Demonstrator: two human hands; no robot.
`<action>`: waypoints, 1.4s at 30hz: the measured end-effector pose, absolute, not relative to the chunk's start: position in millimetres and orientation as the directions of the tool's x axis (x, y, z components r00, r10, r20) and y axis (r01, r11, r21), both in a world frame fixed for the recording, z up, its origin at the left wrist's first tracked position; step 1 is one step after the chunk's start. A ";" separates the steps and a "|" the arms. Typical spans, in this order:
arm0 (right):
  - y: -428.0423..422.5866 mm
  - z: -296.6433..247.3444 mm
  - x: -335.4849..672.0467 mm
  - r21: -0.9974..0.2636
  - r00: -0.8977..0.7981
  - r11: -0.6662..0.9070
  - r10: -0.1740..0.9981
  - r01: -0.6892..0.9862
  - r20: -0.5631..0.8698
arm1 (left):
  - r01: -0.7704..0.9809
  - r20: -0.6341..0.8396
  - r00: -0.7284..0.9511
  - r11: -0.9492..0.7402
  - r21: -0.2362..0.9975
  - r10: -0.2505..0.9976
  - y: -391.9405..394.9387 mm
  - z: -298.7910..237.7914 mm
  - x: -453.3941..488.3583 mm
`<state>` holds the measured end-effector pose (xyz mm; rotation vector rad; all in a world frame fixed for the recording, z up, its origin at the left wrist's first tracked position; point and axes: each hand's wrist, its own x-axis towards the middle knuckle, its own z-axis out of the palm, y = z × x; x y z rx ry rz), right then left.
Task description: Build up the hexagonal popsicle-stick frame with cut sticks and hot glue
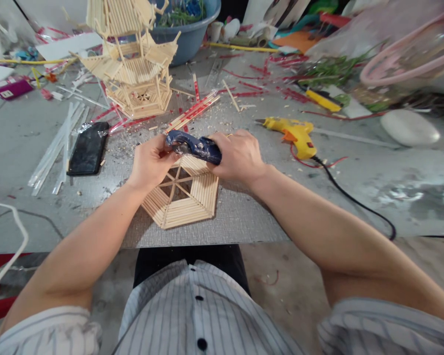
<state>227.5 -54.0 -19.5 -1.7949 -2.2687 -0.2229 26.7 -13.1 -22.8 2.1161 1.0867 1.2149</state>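
Note:
My right hand (239, 155) is closed around the handle of a dark blue hand cutter (202, 147), raised above the table. At the cutter's left end, my left hand (151, 160) has its fingers pinched together close to the jaws; what they hold is hidden. Just below both hands lies a flat hexagonal panel (203, 197) of thin wooden sticks, with spokes across its open middle. The hands cover part of its far side. Beyond them is a loose bundle of wooden sticks (194, 112) with red wrapping.
A stick-built pagoda model (138, 79) stands at the back left, before a blue basin (192, 34). A black phone (89, 149) lies beside clear glue sticks (59, 143). To the right rest a yellow glue gun (292, 133) with its black cord and a white oval object (410, 128).

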 end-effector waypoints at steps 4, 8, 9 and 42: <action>-55.4 -18.8 224.8 -0.018 -0.171 0.182 0.951 0.983 0.259 | 0.427 0.476 0.300 -0.563 0.708 0.827 -13.9 -22.4 25.4; -55.9 -16.7 222.9 0.003 -0.144 0.147 0.959 0.989 0.245 | 0.432 0.460 0.299 -0.548 0.716 0.836 -13.9 -22.5 24.4; -55.9 -16.2 222.7 0.005 -0.142 0.145 0.960 0.989 0.240 | 0.434 0.457 0.299 -0.546 0.717 0.838 -13.9 -22.5 24.4; -31.6 -36.1 246.1 -0.064 -0.029 0.040 0.986 0.997 0.167 | 0.657 -0.299 0.712 -0.452 0.604 0.635 -32.6 16.6 24.9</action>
